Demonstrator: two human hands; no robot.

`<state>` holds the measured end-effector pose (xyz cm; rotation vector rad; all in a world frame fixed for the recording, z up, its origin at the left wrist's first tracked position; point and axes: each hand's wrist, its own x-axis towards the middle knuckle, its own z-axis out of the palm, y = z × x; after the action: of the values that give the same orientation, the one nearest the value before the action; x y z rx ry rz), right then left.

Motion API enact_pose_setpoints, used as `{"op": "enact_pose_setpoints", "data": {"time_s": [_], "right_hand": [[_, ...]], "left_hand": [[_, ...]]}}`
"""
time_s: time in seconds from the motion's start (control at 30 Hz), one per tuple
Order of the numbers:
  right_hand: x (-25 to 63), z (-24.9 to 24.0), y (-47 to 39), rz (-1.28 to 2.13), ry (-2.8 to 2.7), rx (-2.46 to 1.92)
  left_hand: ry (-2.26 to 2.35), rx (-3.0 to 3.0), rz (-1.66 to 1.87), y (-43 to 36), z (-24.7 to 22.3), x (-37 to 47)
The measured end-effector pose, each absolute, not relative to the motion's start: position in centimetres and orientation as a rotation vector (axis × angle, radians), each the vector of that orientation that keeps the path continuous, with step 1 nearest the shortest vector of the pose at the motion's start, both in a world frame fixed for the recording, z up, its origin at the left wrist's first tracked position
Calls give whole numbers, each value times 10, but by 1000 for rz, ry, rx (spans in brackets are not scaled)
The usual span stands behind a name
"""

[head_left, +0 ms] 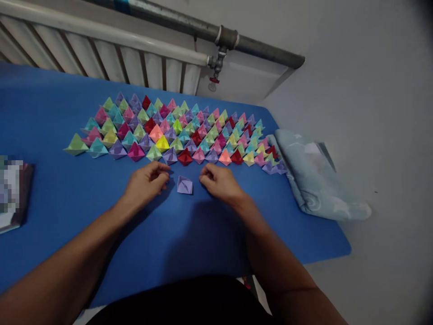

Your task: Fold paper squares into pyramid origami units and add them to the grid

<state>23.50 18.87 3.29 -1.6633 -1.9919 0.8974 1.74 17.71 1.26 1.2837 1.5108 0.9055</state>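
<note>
A small purple piece of folded paper (185,185) lies on the blue table between my two hands, touching neither. My left hand (148,180) rests just left of it, fingers curled in toward the thumb, with nothing visible in them. On the other side, my right hand (220,181) is curled in much the same way and appears to hold nothing. Just beyond both hands stand several rows of small folded paper boats (185,156) in green, pink, purple, red, blue and yellow, packed closely together.
The blue table (135,257) has a folded pale blue patterned cloth (314,180) at its right end, against the wall. A partly blurred stack (13,198) sits at the left edge. Behind are a white radiator (128,63) and a metal pipe (264,50) with a red-handled valve (214,80).
</note>
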Motion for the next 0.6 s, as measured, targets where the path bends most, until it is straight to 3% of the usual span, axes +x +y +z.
{"op": "enact_pose_setpoints", "data": {"time_s": [0.2,0.4,0.6], "right_hand": [[235,52,175,1076,-2286,-1340],[231,46,173,741,-2570,-1316],[238,47,175,736,-2499,-1255]], "left_hand": [[1468,1684,961,175,7,17],[1463,1738,936,177,5,15],[1425,1679,920,177,1,15]]}}
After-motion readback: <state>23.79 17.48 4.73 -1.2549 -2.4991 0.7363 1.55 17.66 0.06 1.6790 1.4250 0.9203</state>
